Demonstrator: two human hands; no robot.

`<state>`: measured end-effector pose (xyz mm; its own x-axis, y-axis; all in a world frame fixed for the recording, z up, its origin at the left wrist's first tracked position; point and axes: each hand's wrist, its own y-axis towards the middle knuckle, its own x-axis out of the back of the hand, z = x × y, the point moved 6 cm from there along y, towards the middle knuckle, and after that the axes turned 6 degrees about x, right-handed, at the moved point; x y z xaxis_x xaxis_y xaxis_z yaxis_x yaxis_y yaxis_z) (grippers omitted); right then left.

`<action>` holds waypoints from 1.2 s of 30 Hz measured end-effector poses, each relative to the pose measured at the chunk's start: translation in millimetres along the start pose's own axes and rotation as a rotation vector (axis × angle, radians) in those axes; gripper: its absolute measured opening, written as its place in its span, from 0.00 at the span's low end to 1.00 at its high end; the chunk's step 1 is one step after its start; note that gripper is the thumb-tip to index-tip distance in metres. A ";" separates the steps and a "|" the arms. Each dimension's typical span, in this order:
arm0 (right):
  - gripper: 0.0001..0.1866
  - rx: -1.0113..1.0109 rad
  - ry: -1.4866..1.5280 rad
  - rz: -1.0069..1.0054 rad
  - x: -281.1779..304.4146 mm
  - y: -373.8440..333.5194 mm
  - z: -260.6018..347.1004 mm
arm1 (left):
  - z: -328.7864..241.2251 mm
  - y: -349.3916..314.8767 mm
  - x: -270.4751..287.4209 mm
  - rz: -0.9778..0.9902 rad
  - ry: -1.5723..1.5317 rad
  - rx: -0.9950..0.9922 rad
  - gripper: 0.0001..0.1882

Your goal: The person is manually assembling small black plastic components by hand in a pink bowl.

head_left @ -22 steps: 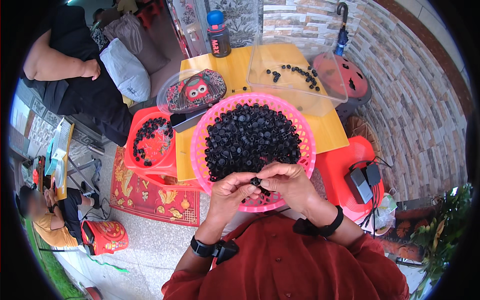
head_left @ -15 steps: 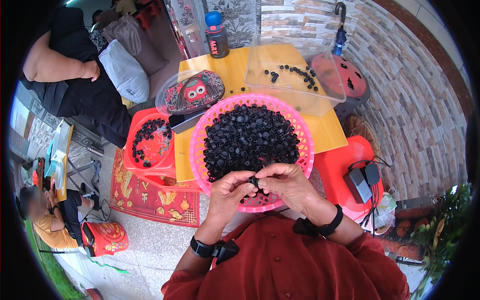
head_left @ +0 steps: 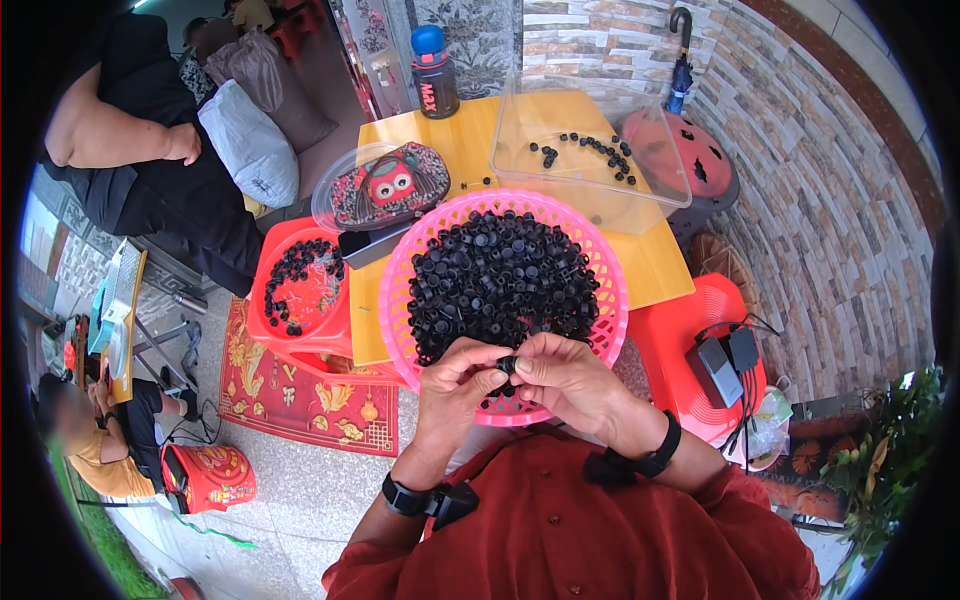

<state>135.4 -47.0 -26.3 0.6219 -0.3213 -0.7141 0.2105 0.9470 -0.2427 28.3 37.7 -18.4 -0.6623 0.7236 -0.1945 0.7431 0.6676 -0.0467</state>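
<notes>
Left hand (head_left: 455, 385) and right hand (head_left: 570, 375) meet at the near rim of the pink basket (head_left: 420, 250), fingertips closed together on one small black cap (head_left: 507, 365). It looks light, stiff and easily dropped, so best pinched by its sides.

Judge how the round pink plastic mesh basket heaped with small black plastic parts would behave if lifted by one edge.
The round pink plastic mesh basket is thin openwork, so it would probably flex. The small black plastic parts are piled above its rim, so tilting would likely spill some. Each piece looks light, but the full heap probably gives noticeable weight.
</notes>
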 end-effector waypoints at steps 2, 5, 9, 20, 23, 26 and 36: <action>0.04 -0.038 0.089 -0.020 -3.9 -1.9 -4.3 | -4.8 -1.3 0.4 -0.030 0.038 -0.072 0.14; 0.03 -0.040 0.134 -0.026 -5.0 -2.6 -6.8 | -8.6 -2.3 -1.2 -0.045 0.050 -0.076 0.13; 0.03 -0.036 0.188 -0.010 -6.1 -1.6 -9.9 | -12.4 -3.9 -2.1 -0.067 0.107 -0.110 0.13; 0.02 -0.024 0.333 0.076 -8.8 1.9 -15.5 | -19.0 -8.1 -3.4 -0.099 0.166 -0.180 0.13; 0.02 -0.045 0.350 0.104 -10.9 2.9 -14.5 | -17.5 -8.4 -4.2 -0.085 0.102 -0.188 0.13; 0.04 -0.059 0.362 0.111 -9.6 4.5 -16.3 | -17.1 -8.6 -4.2 -0.088 0.117 -0.192 0.13; 0.05 -0.042 0.381 0.175 -11.5 4.0 -16.9 | -21.6 -9.9 -10.3 -0.043 0.107 -0.277 0.13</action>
<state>116.3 -39.5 -30.2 0.3207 -0.1399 -0.9368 0.0904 0.9890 -0.1167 25.7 27.4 5.3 -0.7100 0.6981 -0.0926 0.6693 0.7098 0.2197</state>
